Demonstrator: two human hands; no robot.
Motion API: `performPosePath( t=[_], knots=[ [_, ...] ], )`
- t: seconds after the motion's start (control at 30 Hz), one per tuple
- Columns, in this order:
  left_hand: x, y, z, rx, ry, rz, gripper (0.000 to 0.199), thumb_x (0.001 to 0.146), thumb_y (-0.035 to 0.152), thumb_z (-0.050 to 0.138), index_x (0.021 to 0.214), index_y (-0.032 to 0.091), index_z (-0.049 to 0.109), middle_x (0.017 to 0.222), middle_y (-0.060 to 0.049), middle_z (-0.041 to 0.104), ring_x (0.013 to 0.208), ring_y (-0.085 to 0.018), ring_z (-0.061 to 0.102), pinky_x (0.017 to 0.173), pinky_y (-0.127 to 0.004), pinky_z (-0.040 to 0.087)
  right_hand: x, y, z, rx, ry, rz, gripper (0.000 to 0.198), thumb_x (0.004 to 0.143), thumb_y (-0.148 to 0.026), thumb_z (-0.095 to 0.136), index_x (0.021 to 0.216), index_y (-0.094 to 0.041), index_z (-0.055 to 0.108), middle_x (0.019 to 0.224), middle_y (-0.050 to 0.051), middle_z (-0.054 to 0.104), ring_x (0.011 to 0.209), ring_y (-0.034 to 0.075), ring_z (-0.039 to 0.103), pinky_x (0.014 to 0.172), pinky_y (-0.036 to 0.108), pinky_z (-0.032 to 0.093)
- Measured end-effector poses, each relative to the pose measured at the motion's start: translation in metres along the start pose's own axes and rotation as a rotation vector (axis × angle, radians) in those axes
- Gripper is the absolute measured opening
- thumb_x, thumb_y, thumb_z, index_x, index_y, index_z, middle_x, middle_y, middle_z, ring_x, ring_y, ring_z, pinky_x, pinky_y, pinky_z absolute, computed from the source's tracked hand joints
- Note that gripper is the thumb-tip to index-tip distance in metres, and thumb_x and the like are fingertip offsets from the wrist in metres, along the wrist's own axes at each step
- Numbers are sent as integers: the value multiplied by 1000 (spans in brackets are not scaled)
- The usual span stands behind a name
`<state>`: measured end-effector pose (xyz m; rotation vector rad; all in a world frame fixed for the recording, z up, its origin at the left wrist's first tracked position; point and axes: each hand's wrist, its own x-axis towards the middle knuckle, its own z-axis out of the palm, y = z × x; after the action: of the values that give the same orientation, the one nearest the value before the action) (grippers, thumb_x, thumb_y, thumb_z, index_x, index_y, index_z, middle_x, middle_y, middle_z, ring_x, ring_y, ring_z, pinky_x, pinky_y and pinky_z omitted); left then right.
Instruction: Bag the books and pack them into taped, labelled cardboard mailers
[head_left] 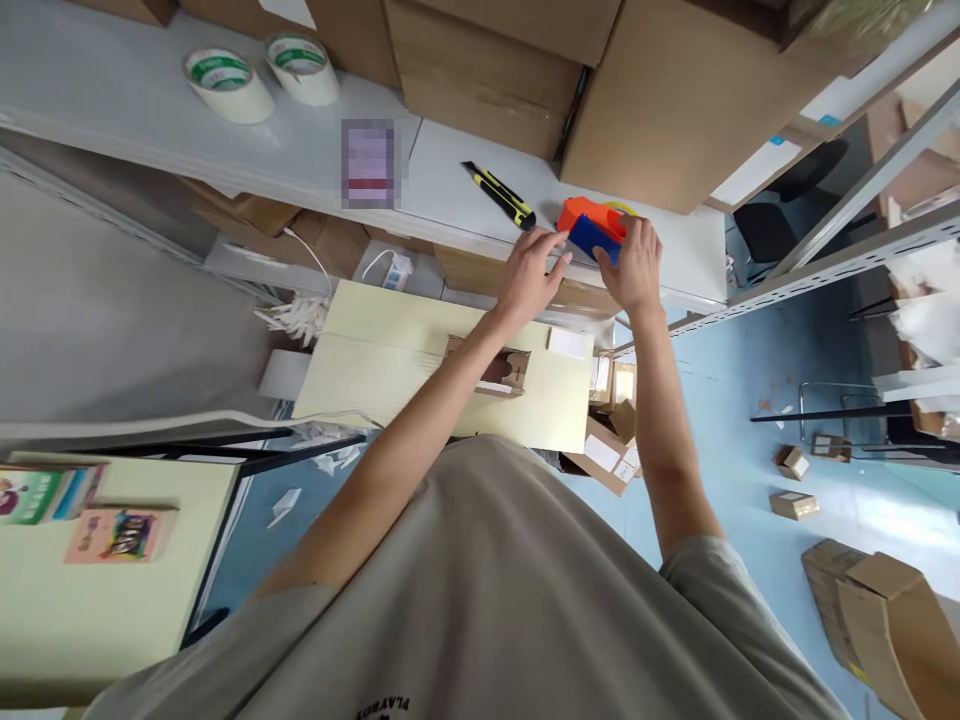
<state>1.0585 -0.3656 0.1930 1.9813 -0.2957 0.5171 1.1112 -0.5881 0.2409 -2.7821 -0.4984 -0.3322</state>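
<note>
On the grey shelf [450, 190] an orange and blue tape dispenser [592, 232] lies close to the front edge, with a bit of yellow behind it. My right hand [634, 262] grips its right end, thumb on the blue part and fingers over the orange side. At its left end is my left hand [531, 270], thumb and fingers apart; whether the fingertips touch it I cannot tell. A black and yellow utility knife [501, 194] rests on the shelf just beyond my left hand.
Two tape rolls [229, 84] stand on the shelf at the left, near a blurred purple item [368, 163]. Cardboard boxes [487, 80] line the back. Below me is a pale yellow table [382, 350] bearing a small open box [514, 370]. A metal post [840, 260] rises at the right.
</note>
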Motion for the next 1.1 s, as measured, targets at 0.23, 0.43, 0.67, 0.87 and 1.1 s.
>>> performPosePath(
  t=[0.23,0.43,0.67,0.87,1.1],
  knots=[
    [-8,27,17,-209,-38,-113,37,117,36,62,146,19,77,101,-7,88,105,-23,83,105,-36,62,59,22,36,-103,-191,9,69,119,-59,50,159,-2,51,152,35,66,150,49,61,129,75,41],
    [-84,24,-7,-371,-20,-233,33,108,23,67,139,19,76,125,-12,87,111,-21,83,104,-35,64,-8,-1,26,183,-97,78,73,115,-72,52,161,-15,51,140,26,72,139,48,70,115,72,56],
    [-184,29,-50,-534,27,-451,34,97,48,88,113,21,75,114,-9,84,101,-21,83,95,-36,70,-159,-88,55,1074,-288,239,73,93,-86,80,132,-28,61,123,11,80,120,33,75,109,52,66],
    [-216,19,-78,-476,62,-595,44,88,60,92,100,22,76,104,-7,83,94,-21,81,91,-37,70,-190,-146,80,1214,-389,345,81,87,-89,82,136,-28,62,132,12,78,136,34,69,115,52,64],
    [-227,20,-113,-377,-37,-677,43,88,67,87,96,25,81,102,-7,84,95,-24,79,83,-35,64,-184,-179,79,999,-581,387,83,93,-91,74,146,-28,60,131,13,75,134,36,67,108,54,67]
  ],
)
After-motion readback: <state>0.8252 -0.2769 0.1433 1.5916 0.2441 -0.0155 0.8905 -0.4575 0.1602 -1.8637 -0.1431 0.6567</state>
